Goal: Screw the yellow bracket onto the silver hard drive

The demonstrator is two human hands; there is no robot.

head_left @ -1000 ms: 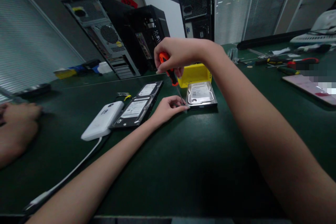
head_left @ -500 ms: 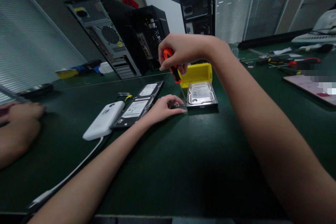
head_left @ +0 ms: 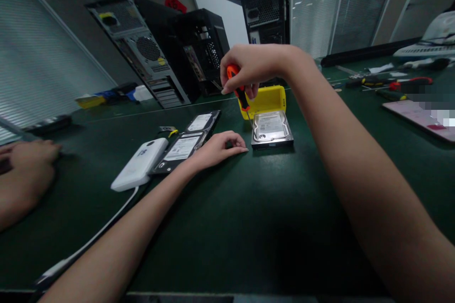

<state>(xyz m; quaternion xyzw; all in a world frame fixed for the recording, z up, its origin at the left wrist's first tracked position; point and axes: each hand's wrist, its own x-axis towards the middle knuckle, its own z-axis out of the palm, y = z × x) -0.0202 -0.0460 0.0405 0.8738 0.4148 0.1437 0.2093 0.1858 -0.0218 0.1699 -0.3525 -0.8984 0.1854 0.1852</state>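
Observation:
My right hand (head_left: 245, 71) is wrapped round the orange and black handle of a screwdriver (head_left: 242, 97). Its shaft slants down to the left edge of a silver hard drive (head_left: 271, 128), which lies in front of an open yellow box (head_left: 268, 98). Just left of that drive, my left hand (head_left: 227, 144) rests on the table with curled fingers; whether anything is between them is too small to tell. Two dark hard drives (head_left: 183, 147) with white labels lie left of my left hand, beside a white power bank (head_left: 140, 164) with a white cable.
Computer cases (head_left: 156, 52) stand at the back left, another case (head_left: 268, 14) behind the yellow box. Pliers (head_left: 408, 84) and other tools lie at the right, near a pink tablet-like object (head_left: 419, 116). Another person's hands (head_left: 31, 161) are at the left edge.
My right hand has moved slightly right with the screwdriver, whose tip now meets the silver drive's left edge. The fingers of my left hand have curled in and shifted slightly left.

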